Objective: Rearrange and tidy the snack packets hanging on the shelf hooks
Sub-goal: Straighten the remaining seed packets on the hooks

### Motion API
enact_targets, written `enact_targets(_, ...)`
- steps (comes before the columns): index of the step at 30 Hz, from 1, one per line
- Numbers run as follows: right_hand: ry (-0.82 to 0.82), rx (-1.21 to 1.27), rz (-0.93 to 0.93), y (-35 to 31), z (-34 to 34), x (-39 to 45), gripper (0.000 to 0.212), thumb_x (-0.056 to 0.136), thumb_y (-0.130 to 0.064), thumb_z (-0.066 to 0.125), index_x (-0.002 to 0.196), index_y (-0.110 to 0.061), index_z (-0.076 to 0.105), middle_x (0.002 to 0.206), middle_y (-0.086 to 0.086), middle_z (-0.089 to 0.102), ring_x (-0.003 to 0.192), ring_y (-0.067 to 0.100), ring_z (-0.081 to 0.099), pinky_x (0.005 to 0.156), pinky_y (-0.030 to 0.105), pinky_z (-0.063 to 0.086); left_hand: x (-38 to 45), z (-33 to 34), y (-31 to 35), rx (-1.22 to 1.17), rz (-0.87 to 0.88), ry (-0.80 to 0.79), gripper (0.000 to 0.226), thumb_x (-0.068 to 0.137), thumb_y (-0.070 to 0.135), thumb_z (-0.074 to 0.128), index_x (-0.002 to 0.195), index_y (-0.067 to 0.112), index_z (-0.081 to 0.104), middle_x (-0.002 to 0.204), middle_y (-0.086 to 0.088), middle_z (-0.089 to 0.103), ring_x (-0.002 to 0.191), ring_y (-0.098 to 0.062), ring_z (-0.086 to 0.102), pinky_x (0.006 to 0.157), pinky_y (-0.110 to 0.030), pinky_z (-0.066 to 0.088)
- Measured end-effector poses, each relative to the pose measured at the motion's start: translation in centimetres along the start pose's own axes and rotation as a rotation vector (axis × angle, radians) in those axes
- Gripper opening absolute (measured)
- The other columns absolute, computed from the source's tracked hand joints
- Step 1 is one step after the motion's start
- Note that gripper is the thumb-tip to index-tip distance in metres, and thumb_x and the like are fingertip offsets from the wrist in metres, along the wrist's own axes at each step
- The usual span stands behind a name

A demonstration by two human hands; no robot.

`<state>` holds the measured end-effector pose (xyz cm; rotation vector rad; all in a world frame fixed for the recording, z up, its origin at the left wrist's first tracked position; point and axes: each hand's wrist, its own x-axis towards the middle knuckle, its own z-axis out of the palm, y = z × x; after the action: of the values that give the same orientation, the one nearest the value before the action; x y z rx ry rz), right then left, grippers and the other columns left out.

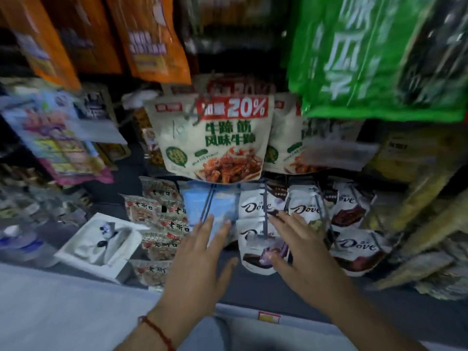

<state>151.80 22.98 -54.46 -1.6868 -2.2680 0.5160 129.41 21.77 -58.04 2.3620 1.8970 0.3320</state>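
My left hand (200,259) reaches forward with straight, spread fingers whose tips touch a light blue packet (202,209) hanging low in the middle. My right hand (301,247) is also spread flat, lying over the white and brown Dove packets (255,209) hung in rows to the right. Neither hand holds anything. Above them hang cream packets (215,138) printed with green characters and a red 20% banner. The picture is blurred by motion.
Orange packets (149,39) hang top left, green ones (359,54) top right. Red-and-white packets (159,224) sit left of the blue one. A white box (101,247) with a small figure stands lower left. Yellowish packets (417,224) crowd the right. A grey shelf edge (253,315) runs below.
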Motion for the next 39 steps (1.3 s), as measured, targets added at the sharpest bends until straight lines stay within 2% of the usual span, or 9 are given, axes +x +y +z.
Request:
enact_targets(2, -0.037, -0.038, 0.047, -2.9, -4.3, 0.0, 0.067, 0.099, -0.048, 0.043, 0.154, -0.036, 0.007, 0.162, -0.014, -0.004, 0.149, 0.011, -0.008, 0.12, 0.033, 0.004, 0.9, -5.9, 0.3, 0.014, 0.004, -0.03, 0.073, 0.097, 0.062, 0.033, 0.155, 0.037, -0.004, 0.164, -0.002, -0.01, 0.151, -0.028, 0.001, 0.12, -0.043, 0.012)
enact_targets(6, -0.08, -0.028, 0.118, -11.3, -12.7, -0.9, 0.076, 0.099, -0.047, 0.045, 0.155, -0.028, -0.002, 0.163, -0.003, -0.012, 0.15, 0.022, -0.012, 0.12, 0.038, 0.002, 1.6, -17.2, 1.0, 0.024, -0.009, -0.124, 0.076, 0.097, 0.062, 0.031, 0.154, 0.034, -0.011, 0.161, -0.007, -0.023, 0.15, -0.032, -0.012, 0.121, -0.045, 0.0)
enact_targets(11, -0.165, 0.076, 0.105, -22.9, -21.2, -2.8, 0.08, 0.097, -0.044, 0.049, 0.156, -0.025, -0.002, 0.163, -0.004, -0.012, 0.151, 0.019, -0.009, 0.122, 0.036, 0.003, -0.2, -29.4, 2.4, -0.061, -0.007, -0.24, 0.076, 0.1, 0.051, 0.041, 0.156, 0.03, -0.006, 0.163, -0.008, -0.016, 0.151, -0.03, -0.008, 0.122, -0.042, 0.0)
enact_targets(16, -0.106, 0.108, 0.199, -25.0, -26.2, -0.5, 0.073, 0.101, -0.041, 0.045, 0.157, -0.019, 0.003, 0.164, 0.0, -0.005, 0.151, 0.021, -0.004, 0.121, 0.035, 0.007, 1.7, -36.7, 0.2, -0.032, -0.08, -0.298, 0.072, 0.1, 0.046, 0.043, 0.156, 0.028, 0.002, 0.165, -0.004, -0.001, 0.151, -0.028, 0.001, 0.122, -0.046, 0.011)
enact_targets(26, -0.187, -0.167, 0.227, -19.1, -24.2, 12.9, 0.08, 0.094, -0.003, 0.049, 0.156, -0.014, 0.001, 0.164, 0.005, -0.004, 0.151, 0.023, -0.003, 0.123, 0.041, 0.01, 13.0, -33.6, -4.2, 0.182, -0.038, -0.472, 0.076, 0.099, 0.028, 0.044, 0.157, 0.019, -0.004, 0.165, -0.007, -0.004, 0.151, -0.03, -0.004, 0.121, -0.046, 0.006)
enact_targets(30, -0.23, -0.238, 0.216, -17.2, -21.9, 17.6, 0.073, 0.089, -0.002, 0.053, 0.153, -0.011, 0.019, 0.159, 0.01, 0.023, 0.146, 0.028, 0.02, 0.121, 0.04, 0.014, 15.8, -30.5, -5.1, 0.214, -0.079, -0.49, 0.076, 0.098, 0.028, 0.044, 0.157, 0.015, -0.002, 0.165, -0.008, 0.0, 0.151, -0.029, 0.0, 0.122, -0.046, 0.004)
enact_targets(33, -0.242, -0.305, 0.208, -16.0, -20.9, 19.5, 0.05, 0.091, -0.003, 0.051, 0.14, -0.01, 0.044, 0.144, 0.012, 0.047, 0.134, 0.03, 0.04, 0.117, 0.039, 0.025, 17.7, -28.6, -5.5, 0.225, -0.088, -0.474, 0.076, 0.096, 0.022, 0.046, 0.157, 0.015, 0.0, 0.163, -0.009, 0.016, 0.15, -0.03, 0.011, 0.121, -0.046, 0.009)
enact_targets(35, -0.245, -0.329, 0.209, -15.6, -20.6, 20.1, 0.038, 0.092, -0.004, 0.05, 0.129, -0.01, 0.056, 0.134, 0.011, 0.057, 0.125, 0.03, 0.049, 0.111, 0.039, 0.034, 18.5, -27.3, -6.0, 0.22, -0.079, -0.459, 0.076, 0.093, 0.018, 0.049, 0.156, 0.019, 0.009, 0.153, -0.011, 0.038, 0.142, -0.031, 0.03, 0.118, -0.046, 0.021)
enact_targets(39, -0.261, -0.369, 0.2, -15.7, -20.2, 20.4, 0.027, 0.091, -0.002, 0.049, 0.11, -0.009, 0.066, 0.116, 0.009, 0.065, 0.112, 0.028, 0.056, 0.1, 0.035, 0.043, 18.9, -26.1, -6.5, 0.234, -0.028, -0.426, 0.051, 0.088, 0.01, 0.046, 0.135, 0.029, 0.053, 0.126, -0.005, 0.063, 0.12, -0.029, 0.053, 0.1, -0.041, 0.044)
